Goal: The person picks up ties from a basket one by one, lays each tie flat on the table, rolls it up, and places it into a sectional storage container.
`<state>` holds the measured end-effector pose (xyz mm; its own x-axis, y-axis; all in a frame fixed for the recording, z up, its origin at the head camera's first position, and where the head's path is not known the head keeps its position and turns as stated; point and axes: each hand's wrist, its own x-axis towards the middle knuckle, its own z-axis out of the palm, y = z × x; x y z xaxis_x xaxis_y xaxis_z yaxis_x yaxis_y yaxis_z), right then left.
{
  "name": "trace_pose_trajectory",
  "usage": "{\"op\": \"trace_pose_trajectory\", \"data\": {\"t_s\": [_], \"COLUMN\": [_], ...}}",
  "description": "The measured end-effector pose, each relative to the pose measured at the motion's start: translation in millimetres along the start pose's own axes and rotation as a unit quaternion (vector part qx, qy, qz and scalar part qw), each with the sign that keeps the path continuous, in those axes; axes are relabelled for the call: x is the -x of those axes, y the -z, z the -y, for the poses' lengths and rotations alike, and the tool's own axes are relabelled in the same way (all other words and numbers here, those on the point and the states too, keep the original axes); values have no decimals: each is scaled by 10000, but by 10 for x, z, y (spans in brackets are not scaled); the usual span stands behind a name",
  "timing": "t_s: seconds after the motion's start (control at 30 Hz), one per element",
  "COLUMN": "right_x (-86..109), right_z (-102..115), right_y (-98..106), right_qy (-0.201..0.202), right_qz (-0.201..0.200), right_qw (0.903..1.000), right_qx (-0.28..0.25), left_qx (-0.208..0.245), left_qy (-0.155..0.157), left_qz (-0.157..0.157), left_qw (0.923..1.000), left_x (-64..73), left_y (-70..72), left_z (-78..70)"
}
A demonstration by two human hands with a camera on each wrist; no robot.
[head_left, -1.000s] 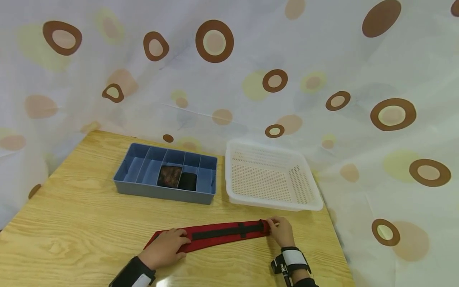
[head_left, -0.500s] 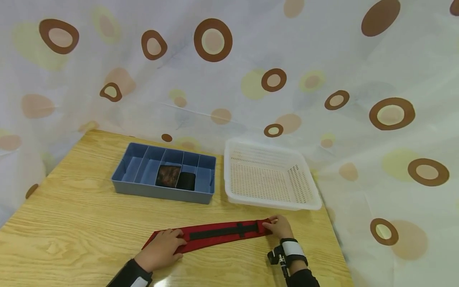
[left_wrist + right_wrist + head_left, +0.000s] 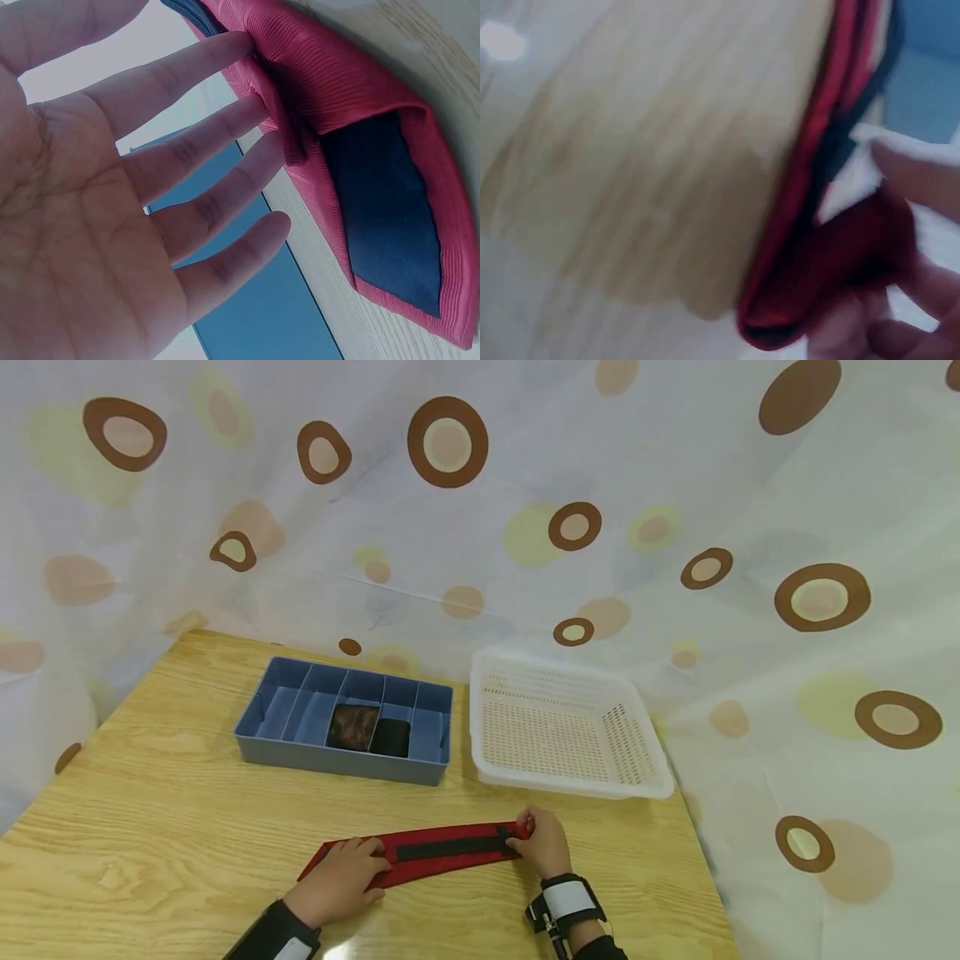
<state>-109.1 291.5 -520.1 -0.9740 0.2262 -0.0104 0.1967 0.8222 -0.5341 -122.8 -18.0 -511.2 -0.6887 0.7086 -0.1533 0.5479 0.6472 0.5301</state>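
Note:
A red necktie (image 3: 420, 866) lies lengthwise on the table, its dark underside strip facing up. My left hand (image 3: 337, 881) rests on its wide end with the fingers nearly straight. In the left wrist view those fingertips touch the edge of the red fabric, beside the pointed tip with its dark lining. At the other end my right hand (image 3: 546, 846) pinches the tie between thumb and fingers. The right wrist view, somewhat blurred, has the red tie (image 3: 840, 247) folded over on itself beside those fingers.
Behind the tie stands a blue divided box (image 3: 345, 762), with a dark brown patterned item (image 3: 354, 727) and a black rolled item (image 3: 391, 738) in its compartments. To its right is a white perforated basket (image 3: 555, 782). A patterned sheet (image 3: 480, 527) hangs at the back.
My right hand has moved left along the table, taking the tie's right end inward, so the flat stretch is shorter. My left hand has stayed on the wide end.

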Motion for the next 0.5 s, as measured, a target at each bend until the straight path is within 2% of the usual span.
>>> {"op": "trace_pose_trajectory", "data": {"t_s": [0.1,0.17,0.27,0.4,0.5], "right_x": [31,33,33,40,21], "right_z": [52,59,34,-12,-22], "right_y": [35,50,55,66,87], "right_qy": [146,107,-195,-749,-958], "right_qz": [121,107,75,353,437], "right_qw": [9998,9997,9995,9964,9941], "right_qx": [-58,-197,-246,-200,-263], "left_qx": [-19,-38,-60,-88,-141], "left_qy": [-29,-36,-54,-91,-166], "left_qz": [-53,-99,-138,-98,20], "left_qw": [10000,9999,9999,9999,9998], "left_x": [7,12,13,15,23], "left_y": [11,20,27,11,-19], "left_z": [-3,-5,-3,-2,-27]}}
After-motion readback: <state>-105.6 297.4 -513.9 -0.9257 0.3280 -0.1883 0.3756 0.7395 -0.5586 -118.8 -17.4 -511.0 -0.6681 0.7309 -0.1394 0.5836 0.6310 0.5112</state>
